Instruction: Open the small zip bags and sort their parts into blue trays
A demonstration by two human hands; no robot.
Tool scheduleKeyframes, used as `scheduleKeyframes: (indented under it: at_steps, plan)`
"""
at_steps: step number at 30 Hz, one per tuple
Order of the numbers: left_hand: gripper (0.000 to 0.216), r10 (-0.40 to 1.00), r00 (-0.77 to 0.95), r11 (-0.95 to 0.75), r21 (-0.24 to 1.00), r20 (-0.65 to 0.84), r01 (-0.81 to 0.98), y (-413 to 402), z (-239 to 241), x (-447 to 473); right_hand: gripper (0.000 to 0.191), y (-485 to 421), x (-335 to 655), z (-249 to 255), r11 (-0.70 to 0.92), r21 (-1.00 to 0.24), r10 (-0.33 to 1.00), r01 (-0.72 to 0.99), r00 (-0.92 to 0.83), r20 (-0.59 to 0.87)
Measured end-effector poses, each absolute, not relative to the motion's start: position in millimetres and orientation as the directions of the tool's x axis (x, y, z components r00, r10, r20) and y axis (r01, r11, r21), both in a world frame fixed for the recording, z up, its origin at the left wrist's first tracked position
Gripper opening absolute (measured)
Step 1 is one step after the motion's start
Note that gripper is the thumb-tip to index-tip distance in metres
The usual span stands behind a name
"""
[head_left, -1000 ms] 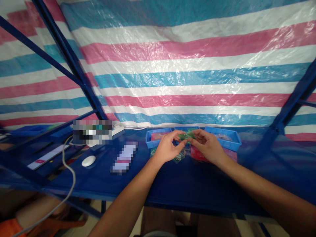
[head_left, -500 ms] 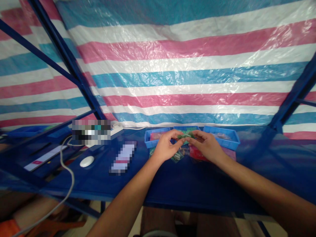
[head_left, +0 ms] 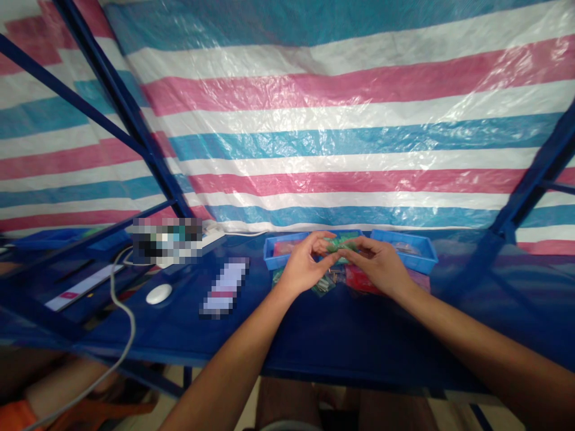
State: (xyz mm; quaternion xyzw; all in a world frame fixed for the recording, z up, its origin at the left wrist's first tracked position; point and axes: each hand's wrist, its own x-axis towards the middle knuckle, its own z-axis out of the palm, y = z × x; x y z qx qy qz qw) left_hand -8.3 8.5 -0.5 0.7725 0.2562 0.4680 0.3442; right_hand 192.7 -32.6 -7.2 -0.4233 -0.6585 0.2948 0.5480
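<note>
Between my two hands is a small green plastic bag (head_left: 340, 246), pinched from both sides. My left hand (head_left: 306, 263) grips its left end with thumb and fingertips; my right hand (head_left: 380, 263) closes on the right end. What the bag contains is too small to make out. Below it on the blue table (head_left: 350, 335) lie another green bag with metal pieces (head_left: 324, 284), some loose small metal pieces (head_left: 336, 275) and a red bag (head_left: 359, 280). Behind my hands stands a blue tray with green bags (head_left: 348, 237), partly hidden.
A left blue tray (head_left: 276, 262) and a right blue tray (head_left: 415, 258) hold small bags. To the left lie a blurred phone (head_left: 224, 286), a white mouse-like object (head_left: 159, 294) and a white cable (head_left: 130, 323). Another person's arm (head_left: 67, 386) shows at lower left.
The green bag has tilted and dropped very slightly between my fingers. Both hands keep their pinch and stay almost in the same place.
</note>
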Motion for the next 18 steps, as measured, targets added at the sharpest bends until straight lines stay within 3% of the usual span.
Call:
scheduleKeyframes:
  at_steps: [5, 8, 12, 15, 18]
  plan:
    - [0.038, 0.710, 0.413, -0.689, 0.685, 0.571, 0.237, 3.2, 3.9, -10.4, 0.027, -30.6, 199.3, -10.4, 0.514, -0.745, 0.811, 0.426, 0.043, 0.584]
    - [0.047, 0.745, 0.478, -0.577, 0.809, 0.466, 0.111, 1.0, 4.6, -8.4, 0.018, -31.6, 201.1, -11.0, 0.612, -0.559, 0.687, 0.560, -0.026, 0.726]
    - [0.044, 0.762, 0.478, -0.499, 0.867, 0.437, 0.004, 4.0, 2.3, -5.0, 0.018, -34.3, 196.3, -9.7, 0.713, -0.393, 0.589, 0.581, -0.191, 0.785]
    - [0.039, 0.793, 0.435, -0.460, 0.887, 0.427, -0.035, 10.0, -0.7, -5.4, 0.028, -36.1, 192.2, -8.5, 0.720, -0.392, 0.601, 0.573, -0.230, 0.766]
    - [0.038, 0.823, 0.369, -0.430, 0.898, 0.431, -0.091, 16.2, -3.4, -6.8, 0.026, -36.1, 191.4, -7.8, 0.700, -0.479, 0.637, 0.529, -0.160, 0.754]
